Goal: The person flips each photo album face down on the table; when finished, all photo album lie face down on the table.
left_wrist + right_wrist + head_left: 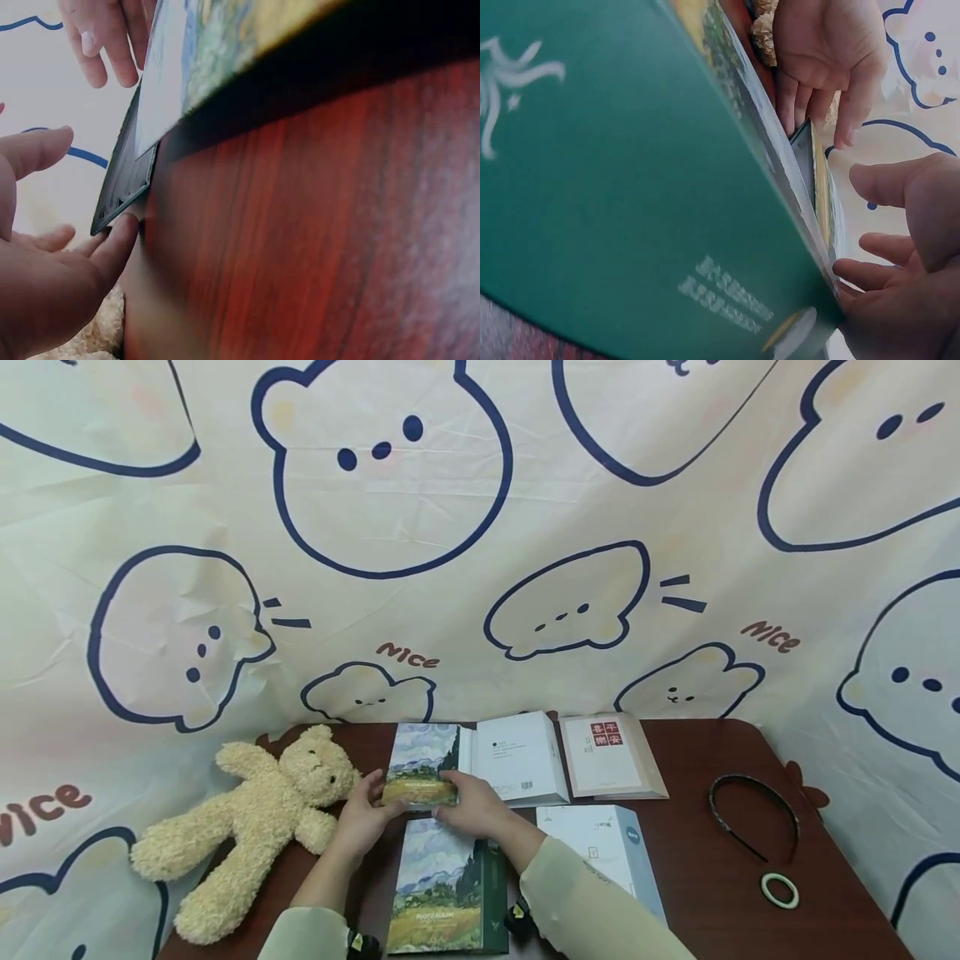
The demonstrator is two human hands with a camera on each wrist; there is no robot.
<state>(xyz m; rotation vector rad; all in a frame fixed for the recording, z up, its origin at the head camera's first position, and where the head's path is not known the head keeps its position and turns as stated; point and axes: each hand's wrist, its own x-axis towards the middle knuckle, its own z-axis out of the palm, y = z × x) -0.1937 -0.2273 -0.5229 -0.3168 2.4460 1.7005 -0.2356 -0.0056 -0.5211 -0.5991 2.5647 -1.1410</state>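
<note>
A photo album (422, 760) with a painted landscape cover lies toward the back of the table. My left hand (366, 814) is at its left edge. In the left wrist view, the fingertips (124, 232) touch the album's dark corner while the thumb stands apart. My right hand (480, 806) reaches the opposite side. In the right wrist view, its fingers (866, 274) extend to the edge, partly hidden by the nearer album, and the thumb hovers off the cover. That larger matching album (438, 885), with a green spine side (622, 180), stands nearer my body, between my forearms.
A plush bear (262, 818) lies to the left. White books (521, 756) and a cream album with red characters (611, 760) sit at the back. A white-and-blue box (600, 843) is right of centre. Farther right are a headband (753, 785) and a pale ring (780, 891).
</note>
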